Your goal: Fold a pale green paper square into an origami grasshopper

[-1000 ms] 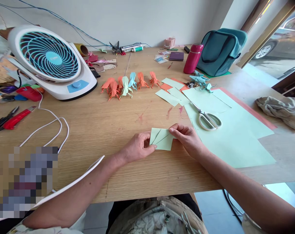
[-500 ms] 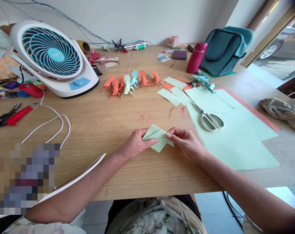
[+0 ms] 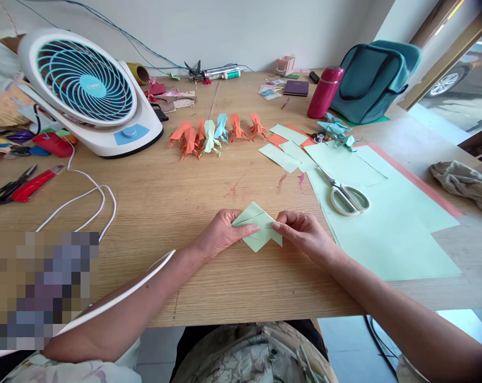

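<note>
A small light green paper square (image 3: 258, 226), creased and partly folded, lies on the wooden table (image 3: 177, 213) near its front edge. My left hand (image 3: 220, 236) pinches the paper's left side with thumb and fingers. From the other side, my right hand (image 3: 302, 234) grips its right corner. The paper sits turned like a diamond, with a flap raised between the two hands.
White-handled scissors (image 3: 346, 196) rest on large green sheets (image 3: 388, 229) to the right. A row of folded paper figures (image 3: 212, 133) stands mid-table. A white fan (image 3: 87, 96) and its cord (image 3: 85, 205) are on the left, pliers (image 3: 17, 186) beside them. A red bottle (image 3: 324, 91), teal bag (image 3: 374, 80) and cloth (image 3: 464, 181) sit at right.
The green paper lay flat as a rectangle a second ago. Both hands have turned it to a diamond angle and lifted a flap along the crease.
</note>
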### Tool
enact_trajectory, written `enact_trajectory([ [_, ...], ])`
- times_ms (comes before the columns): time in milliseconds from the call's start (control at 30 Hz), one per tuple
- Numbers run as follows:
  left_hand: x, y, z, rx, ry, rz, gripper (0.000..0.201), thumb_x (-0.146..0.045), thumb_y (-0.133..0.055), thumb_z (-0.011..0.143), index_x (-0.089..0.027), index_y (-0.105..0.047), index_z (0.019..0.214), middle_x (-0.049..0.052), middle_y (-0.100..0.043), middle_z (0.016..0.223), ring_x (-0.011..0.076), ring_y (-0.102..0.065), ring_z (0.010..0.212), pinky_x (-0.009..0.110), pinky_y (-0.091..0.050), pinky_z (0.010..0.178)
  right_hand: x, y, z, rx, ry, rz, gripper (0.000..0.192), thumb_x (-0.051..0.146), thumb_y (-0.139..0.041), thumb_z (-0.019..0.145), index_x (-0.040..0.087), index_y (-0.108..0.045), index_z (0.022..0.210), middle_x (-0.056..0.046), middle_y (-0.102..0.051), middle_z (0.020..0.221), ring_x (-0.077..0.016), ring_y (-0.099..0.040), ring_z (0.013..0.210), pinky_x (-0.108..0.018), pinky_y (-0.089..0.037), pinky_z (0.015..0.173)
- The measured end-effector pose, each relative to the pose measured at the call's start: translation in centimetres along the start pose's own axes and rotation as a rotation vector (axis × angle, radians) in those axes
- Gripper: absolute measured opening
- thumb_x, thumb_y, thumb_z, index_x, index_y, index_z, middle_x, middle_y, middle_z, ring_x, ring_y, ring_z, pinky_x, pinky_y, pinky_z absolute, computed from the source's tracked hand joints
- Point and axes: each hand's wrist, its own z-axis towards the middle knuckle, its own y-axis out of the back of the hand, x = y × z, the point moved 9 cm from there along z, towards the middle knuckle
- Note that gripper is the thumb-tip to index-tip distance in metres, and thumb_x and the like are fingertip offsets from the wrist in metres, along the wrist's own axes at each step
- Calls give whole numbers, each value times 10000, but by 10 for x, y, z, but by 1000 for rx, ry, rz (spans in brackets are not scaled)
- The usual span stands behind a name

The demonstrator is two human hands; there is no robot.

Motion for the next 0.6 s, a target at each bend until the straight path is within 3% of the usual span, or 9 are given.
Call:
enact_trajectory([
  [400,3,16,8,-20,24,0,379,-479,-836,673,-125,-708,708,-23,-557,608,56,-399,523,182,-320,463,-7,21,-2,-138,-31,74,468,614,-734,776,194,-565,659,26,-519,564,-98,-374,515,-262,-252,487],
  [600,-1,25,10,-66,50,20,399,-495,-854,637,-127,-703,674,-1,-624,615,44,-397,483,184,-295,441,-12,29,-1,-174,-64,77,466,598,-748,775,199,-556,631,20,-540,541,-101,-377,505,-267,-249,485],
])
